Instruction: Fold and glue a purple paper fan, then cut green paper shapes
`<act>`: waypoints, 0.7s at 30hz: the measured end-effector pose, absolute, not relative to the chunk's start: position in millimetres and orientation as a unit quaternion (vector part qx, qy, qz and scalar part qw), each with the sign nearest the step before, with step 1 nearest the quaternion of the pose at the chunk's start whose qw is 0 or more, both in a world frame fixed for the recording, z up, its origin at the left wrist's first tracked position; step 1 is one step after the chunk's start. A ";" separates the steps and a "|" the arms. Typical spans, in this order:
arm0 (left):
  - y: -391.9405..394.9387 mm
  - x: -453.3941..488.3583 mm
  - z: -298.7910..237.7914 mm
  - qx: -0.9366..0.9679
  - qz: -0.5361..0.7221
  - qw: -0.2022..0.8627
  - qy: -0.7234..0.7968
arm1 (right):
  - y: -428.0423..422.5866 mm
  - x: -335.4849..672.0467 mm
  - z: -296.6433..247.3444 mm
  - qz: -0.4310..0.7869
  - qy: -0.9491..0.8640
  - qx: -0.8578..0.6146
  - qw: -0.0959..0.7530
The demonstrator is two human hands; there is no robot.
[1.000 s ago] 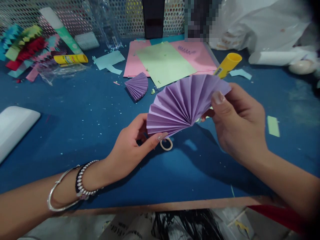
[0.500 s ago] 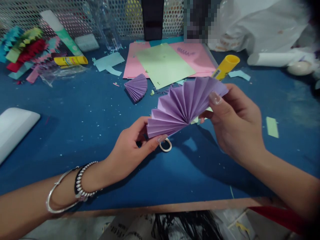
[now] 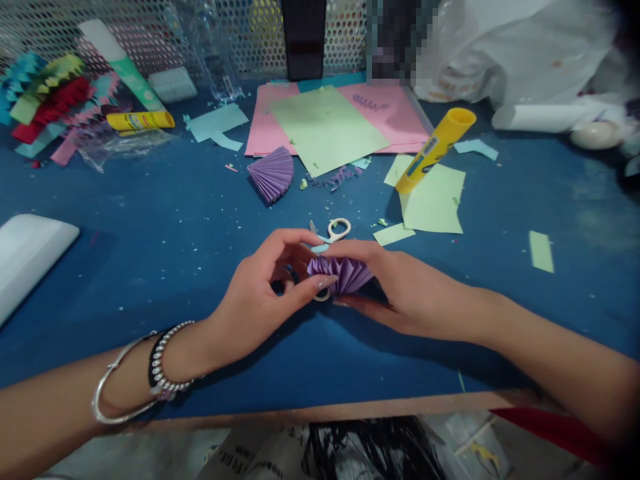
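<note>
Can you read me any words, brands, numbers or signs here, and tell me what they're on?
No text is clear enough to quote.
Standing yellow tube: label, too blurred.
Lying yellow tube: dark lettering, too blurred.
Green-and-white tube: pale marks, too small.
Clear bottle: barcode-like label, too small.
White bag: faint orange print, unreadable.
Pale sheet below: dark characters, too blurred.

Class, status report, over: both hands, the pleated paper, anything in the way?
Left hand and right hand on purple pleated paper. Paper partly fanned between them. Scissors close by, partly hidden by hands and paper.
</note>
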State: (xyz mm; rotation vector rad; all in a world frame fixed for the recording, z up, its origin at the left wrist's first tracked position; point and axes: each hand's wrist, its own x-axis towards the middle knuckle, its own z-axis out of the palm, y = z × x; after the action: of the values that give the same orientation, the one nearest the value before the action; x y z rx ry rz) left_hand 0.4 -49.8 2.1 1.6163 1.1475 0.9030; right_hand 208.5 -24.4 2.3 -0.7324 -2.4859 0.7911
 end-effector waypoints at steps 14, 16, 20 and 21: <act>-47.1 1.9 4.4 0.703 0.313 0.453 0.450 | -19.1 210.3 2.7 0.325 -0.795 -0.303 0.414; -46.2 1.6 6.7 0.728 0.279 0.440 0.446 | -17.1 210.0 5.3 0.320 -0.827 -0.248 0.391; -45.0 -0.4 10.1 0.779 0.241 0.412 0.407 | -13.2 208.4 10.6 0.230 -0.878 -0.161 0.388; -44.9 -0.8 10.2 0.784 0.243 0.404 0.403 | -11.1 208.7 11.3 0.214 -0.871 -0.165 0.410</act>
State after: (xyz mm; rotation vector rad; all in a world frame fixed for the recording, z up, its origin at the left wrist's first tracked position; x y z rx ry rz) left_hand -0.8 -44.9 10.2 1.9808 1.0181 0.6145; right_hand 208.7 -11.1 11.3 -0.4162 -2.1938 0.5389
